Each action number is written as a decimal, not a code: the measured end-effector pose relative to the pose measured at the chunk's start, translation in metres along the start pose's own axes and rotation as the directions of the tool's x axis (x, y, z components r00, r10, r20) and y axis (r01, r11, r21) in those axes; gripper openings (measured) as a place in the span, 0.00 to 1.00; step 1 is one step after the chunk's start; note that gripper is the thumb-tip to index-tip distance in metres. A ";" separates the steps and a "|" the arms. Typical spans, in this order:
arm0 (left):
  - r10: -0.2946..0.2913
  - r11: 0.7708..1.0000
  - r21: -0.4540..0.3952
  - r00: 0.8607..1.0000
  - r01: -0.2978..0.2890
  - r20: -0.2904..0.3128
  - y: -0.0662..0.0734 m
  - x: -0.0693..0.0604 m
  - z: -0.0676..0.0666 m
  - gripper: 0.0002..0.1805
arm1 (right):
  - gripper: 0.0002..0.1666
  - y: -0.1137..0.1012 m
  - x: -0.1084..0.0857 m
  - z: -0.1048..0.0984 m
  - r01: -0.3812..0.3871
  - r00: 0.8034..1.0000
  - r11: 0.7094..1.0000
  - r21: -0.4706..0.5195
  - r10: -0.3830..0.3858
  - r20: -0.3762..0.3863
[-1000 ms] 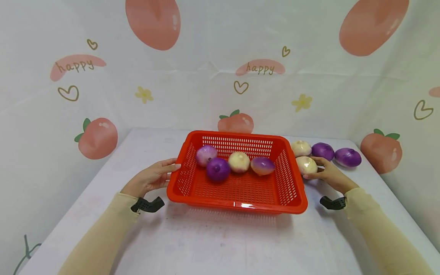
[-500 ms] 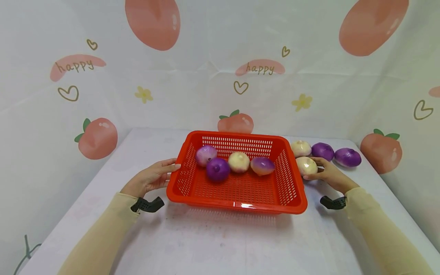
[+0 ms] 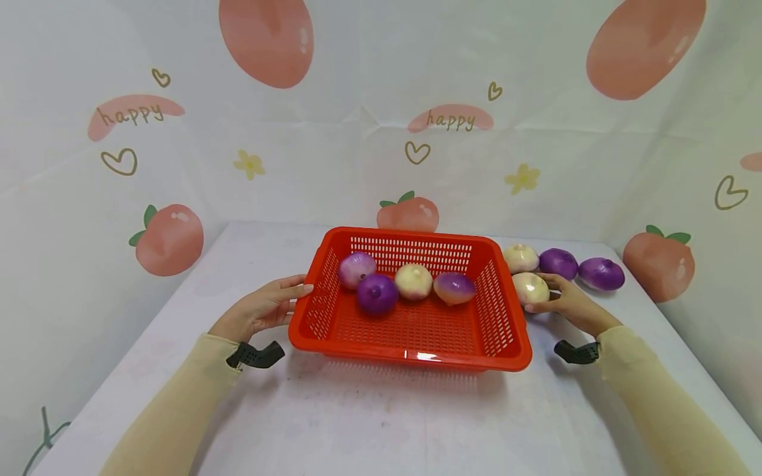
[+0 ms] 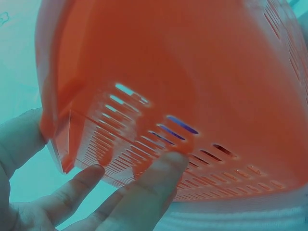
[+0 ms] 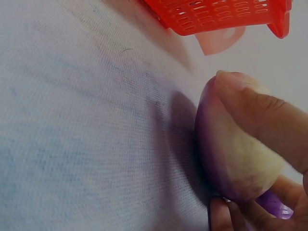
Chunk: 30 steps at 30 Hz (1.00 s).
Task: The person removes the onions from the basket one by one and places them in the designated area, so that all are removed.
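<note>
A red slotted basket [image 3: 411, 330] holds a pale purple onion [image 3: 357, 270], a dark purple onion [image 3: 378, 294], a cream onion [image 3: 413, 281] and a purple-and-orange onion [image 3: 454, 288]. My left hand [image 3: 262, 309] has its thumb on the basket's left rim; in the left wrist view, its fingers [image 4: 159, 187] lie against the outer side wall [image 4: 231, 96]. Right of the basket, my right hand [image 3: 571, 303] grips a cream onion [image 3: 530, 288] between thumb and fingers. In the right wrist view this onion [image 5: 236, 144] has a purple side close to the tabletop.
Behind and right of the held onion lie another cream onion [image 3: 521, 258] and two purple ones [image 3: 558, 263], [image 3: 602, 273]. The white table [image 3: 333, 423] meets a printed cloth backdrop [image 3: 333, 178]. A thin cable [image 3: 46, 436] is at the lower left.
</note>
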<state>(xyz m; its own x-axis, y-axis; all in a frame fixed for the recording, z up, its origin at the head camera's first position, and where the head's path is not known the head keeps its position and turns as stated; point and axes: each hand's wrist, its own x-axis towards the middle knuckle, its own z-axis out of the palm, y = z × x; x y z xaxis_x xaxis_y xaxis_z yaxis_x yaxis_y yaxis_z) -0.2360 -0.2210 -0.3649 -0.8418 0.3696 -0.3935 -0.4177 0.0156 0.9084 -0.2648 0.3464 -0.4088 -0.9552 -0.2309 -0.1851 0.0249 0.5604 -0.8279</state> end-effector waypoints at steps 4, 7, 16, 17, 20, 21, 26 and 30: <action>-0.003 1.000 0.011 1.000 0.003 -0.001 0.000 0.001 0.001 0.36 | 0.54 0.002 -0.005 -0.001 0.010 1.000 1.000 0.012 -0.010 0.004; -0.001 1.000 0.010 1.000 0.001 0.000 0.000 0.002 0.002 0.36 | 0.52 0.002 -0.011 -0.004 0.031 0.999 1.000 -0.004 -0.031 -0.008; 0.010 1.000 0.006 1.000 -0.010 0.020 -0.001 0.002 0.000 0.36 | 0.52 -0.047 -0.022 -0.025 0.073 0.996 0.996 0.056 -0.071 -0.050; 0.006 1.000 0.011 1.000 -0.006 0.013 -0.001 0.001 0.000 0.36 | 0.50 -0.057 -0.022 -0.026 0.095 0.994 0.992 0.083 -0.091 -0.055; -0.001 1.000 0.020 1.000 0.001 -0.003 -0.001 0.001 0.000 0.36 | 0.47 -0.091 -0.021 -0.028 0.174 0.983 0.978 0.117 -0.165 -0.082; -0.002 1.000 0.021 1.000 0.002 -0.006 -0.001 0.001 -0.001 0.36 | 0.45 -0.103 -0.020 -0.028 0.196 0.978 0.975 0.109 -0.187 -0.092; 0.008 1.000 0.013 1.000 -0.008 0.008 -0.001 0.001 -0.001 0.35 | 0.42 -0.163 -0.010 -0.011 0.333 0.941 0.937 0.109 -0.322 -0.104; 0.020 1.000 0.012 0.999 -0.020 0.029 -0.001 0.000 -0.002 0.35 | 0.43 -0.199 0.006 0.015 0.447 0.894 0.872 0.201 -0.445 -0.059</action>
<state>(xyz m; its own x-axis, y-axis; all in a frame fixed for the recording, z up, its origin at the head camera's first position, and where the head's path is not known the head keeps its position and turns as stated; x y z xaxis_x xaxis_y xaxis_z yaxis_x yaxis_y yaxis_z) -0.2363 -0.2229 -0.3664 -0.8395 0.3969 -0.3711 -0.3965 0.0196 0.9178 -0.2711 0.2214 -0.2532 -0.8820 -0.4088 0.2343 -0.3463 0.2253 -0.9107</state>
